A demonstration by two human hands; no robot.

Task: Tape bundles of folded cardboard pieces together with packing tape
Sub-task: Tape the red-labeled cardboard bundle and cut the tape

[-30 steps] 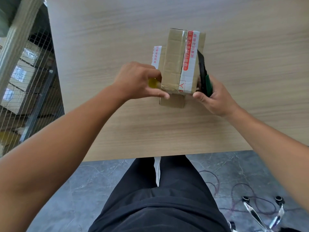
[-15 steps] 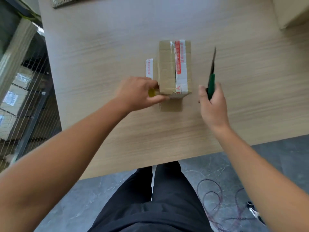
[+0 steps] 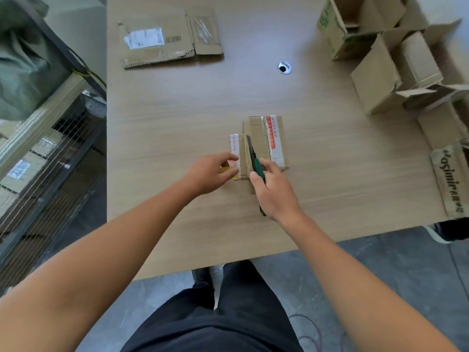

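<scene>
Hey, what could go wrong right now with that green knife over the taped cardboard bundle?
The right hand grips the green utility knife with its blade lying over the cardboard bundle. The left hand sits right beside that blade line, so a slip might nick its fingers. The blade could also slice into the cardboard instead of only the printed tape strip.

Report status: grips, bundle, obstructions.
Left grip pinches yellow piece beside bundle. Right grip holds green knife over bundle. Bundle flat on table, only the knife across it.
</scene>
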